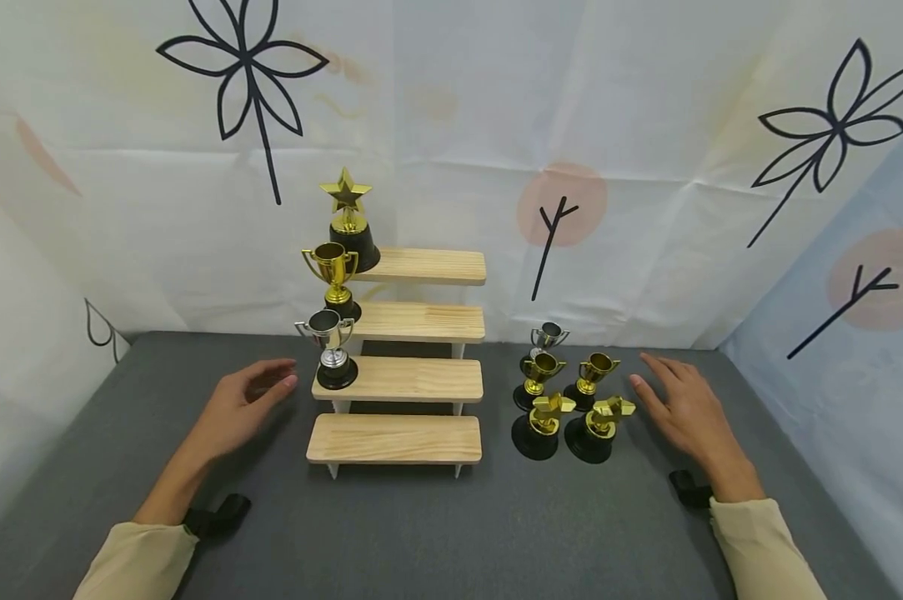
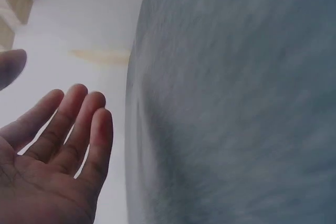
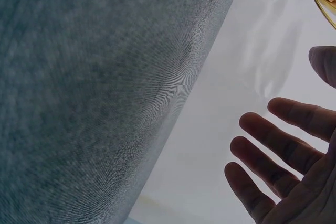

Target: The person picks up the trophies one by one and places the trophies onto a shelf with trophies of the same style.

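A stepped wooden rack [image 1: 394,439] stands mid-table. At the left ends of its upper three steps are a gold star trophy [image 1: 348,218] on top, a gold cup trophy [image 1: 334,275] below it, and a silver cup trophy [image 1: 331,346] lower still. The lowest step is bare. My left hand [image 1: 244,404], fingers relaxed and holding nothing, is left of the silver cup trophy. Right of the rack stands a group of small trophies: a silver cup [image 1: 549,336], two gold cups [image 1: 595,373] and two gold star trophies [image 1: 539,429]. My right hand [image 1: 687,408] is just right of this group, empty, fingers extended.
The grey tabletop [image 1: 421,542] ends at a white printed cloth [image 1: 451,108] behind the rack. Cloth walls also close off the left and right sides. A thin dark cord loop [image 1: 102,329] hangs at the left wall. Dark straps [image 1: 218,517] circle both wrists.
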Available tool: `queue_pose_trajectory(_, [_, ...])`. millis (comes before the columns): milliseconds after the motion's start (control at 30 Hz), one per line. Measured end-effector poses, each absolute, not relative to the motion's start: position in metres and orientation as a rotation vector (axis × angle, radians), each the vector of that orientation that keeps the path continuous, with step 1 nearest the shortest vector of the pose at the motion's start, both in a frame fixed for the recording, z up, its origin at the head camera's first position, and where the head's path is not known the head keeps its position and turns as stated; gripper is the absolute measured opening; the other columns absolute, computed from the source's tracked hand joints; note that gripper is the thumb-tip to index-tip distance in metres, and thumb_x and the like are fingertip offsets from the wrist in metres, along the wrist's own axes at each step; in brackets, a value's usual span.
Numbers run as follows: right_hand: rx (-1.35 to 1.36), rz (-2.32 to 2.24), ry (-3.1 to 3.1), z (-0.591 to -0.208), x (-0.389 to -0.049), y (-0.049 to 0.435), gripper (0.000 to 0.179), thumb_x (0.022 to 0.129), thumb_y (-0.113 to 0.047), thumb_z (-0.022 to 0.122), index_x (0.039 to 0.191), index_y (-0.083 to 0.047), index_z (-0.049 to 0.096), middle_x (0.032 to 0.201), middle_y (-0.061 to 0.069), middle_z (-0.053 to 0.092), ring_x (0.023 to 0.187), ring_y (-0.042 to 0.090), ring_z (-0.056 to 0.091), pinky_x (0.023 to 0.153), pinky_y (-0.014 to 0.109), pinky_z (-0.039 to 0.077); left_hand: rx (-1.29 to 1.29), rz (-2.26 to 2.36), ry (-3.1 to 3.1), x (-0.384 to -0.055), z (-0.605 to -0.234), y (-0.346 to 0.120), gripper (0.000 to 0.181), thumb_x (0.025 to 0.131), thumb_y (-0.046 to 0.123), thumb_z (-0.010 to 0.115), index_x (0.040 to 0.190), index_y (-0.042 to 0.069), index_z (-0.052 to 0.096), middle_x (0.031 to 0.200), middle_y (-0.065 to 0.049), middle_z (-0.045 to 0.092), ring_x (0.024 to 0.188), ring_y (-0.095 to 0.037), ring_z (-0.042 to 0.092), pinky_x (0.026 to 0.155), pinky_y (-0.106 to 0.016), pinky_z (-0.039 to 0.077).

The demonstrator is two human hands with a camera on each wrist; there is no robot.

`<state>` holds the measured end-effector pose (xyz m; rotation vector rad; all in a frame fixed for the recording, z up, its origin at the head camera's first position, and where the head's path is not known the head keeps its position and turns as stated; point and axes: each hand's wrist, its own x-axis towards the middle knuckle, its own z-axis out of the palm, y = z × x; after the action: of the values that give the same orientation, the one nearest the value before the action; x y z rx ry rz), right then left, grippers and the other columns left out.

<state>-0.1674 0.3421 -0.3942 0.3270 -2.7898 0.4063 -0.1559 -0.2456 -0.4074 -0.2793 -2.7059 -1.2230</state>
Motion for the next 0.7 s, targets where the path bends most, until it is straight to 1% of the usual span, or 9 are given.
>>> queue_pose_trajectory(67, [0.323, 0.406, -2.793, -0.394, -0.168, 0.342, 0.054, 0.107, -0.031, 0.054, 0.144, 0.008, 0.049, 0.136, 0.036, 0.049, 0.123, 0.055, 0.043, 0.098, 0.073, 0.037, -0.285, -1.305, -2.709, -0.152, -0.408, -0.246, 0.045, 0.105, 0.027, 0.059, 0.141, -0.001, 0.056, 0.128, -0.018, 0.066, 0.113, -0.022, 0.064, 0.090, -0.024, 0.054])
queue_pose_trajectory(133, [0.319, 0.408, -2.797, -0.394, -0.169, 0.342, 0.054, 0.107, -0.032, 0.054, 0.143, 0.008, 0.049, 0.136, 0.036, 0.049, 0.123, 0.055, 0.044, 0.097, 0.073, 0.037, -0.305, -1.419, -2.701, -0.148, -0.409, -0.247, 0.047, 0.106, 0.027, 0.059, 0.143, -0.001, 0.055, 0.130, -0.018, 0.066, 0.112, -0.010, 0.064, 0.088, -0.014, 0.051])
queue_pose_trajectory(233, [0.310, 0.414, -2.806, -0.394, -0.169, 0.342, 0.055, 0.107, -0.032, 0.055, 0.144, 0.008, 0.049, 0.136, 0.036, 0.048, 0.124, 0.054, 0.043, 0.097, 0.073, 0.038, -0.324, -1.614, -2.668, -0.142, -0.412, -0.247, 0.049, 0.105, 0.026, 0.060, 0.144, -0.002, 0.052, 0.133, -0.020, 0.064, 0.110, 0.002, 0.062, 0.089, -0.012, 0.052])
queue_pose_trajectory(400, [0.300, 0.432, -2.804, -0.393, -0.168, 0.342, 0.054, 0.107, -0.031, 0.055, 0.144, 0.008, 0.048, 0.137, 0.036, 0.048, 0.125, 0.054, 0.043, 0.098, 0.073, 0.037, -0.347, -1.868, -2.619, -0.134, -0.418, -0.244, 0.052, 0.103, 0.021, 0.064, 0.146, -0.005, 0.048, 0.136, -0.024, 0.060, 0.113, 0.001, 0.061, 0.092, -0.013, 0.052])
queue_pose_trajectory(600, [0.309, 0.450, -2.795, -0.394, -0.168, 0.342, 0.053, 0.107, -0.028, 0.055, 0.142, 0.010, 0.049, 0.136, 0.036, 0.048, 0.124, 0.054, 0.043, 0.096, 0.073, 0.038, -0.494, -2.109, -2.542, -0.127, -0.423, -0.242, 0.061, 0.096, 0.006, 0.069, 0.147, -0.013, 0.040, 0.144, -0.032, 0.049, 0.120, -0.003, 0.060, 0.099, -0.023, 0.053])
queue_pose_trajectory(633, [0.311, 0.454, -2.793, -0.394, -0.168, 0.342, 0.053, 0.107, -0.029, 0.055, 0.142, 0.010, 0.049, 0.136, 0.036, 0.048, 0.124, 0.054, 0.043, 0.096, 0.073, 0.038, -0.535, -2.155, -2.512, -0.127, -0.425, -0.242, 0.063, 0.095, 0.003, 0.070, 0.147, -0.014, 0.039, 0.145, -0.031, 0.048, 0.121, -0.004, 0.060, 0.100, -0.024, 0.053])
queue_pose_trajectory(700, [0.312, 0.461, -2.793, -0.394, -0.167, 0.342, 0.053, 0.107, -0.029, 0.055, 0.142, 0.010, 0.049, 0.136, 0.036, 0.048, 0.124, 0.054, 0.043, 0.096, 0.074, 0.038, -0.619, -2.237, -2.455, -0.127, -0.428, -0.241, 0.064, 0.094, -0.002, 0.070, 0.148, -0.014, 0.038, 0.148, -0.023, 0.049, 0.125, -0.007, 0.058, 0.103, -0.026, 0.051])
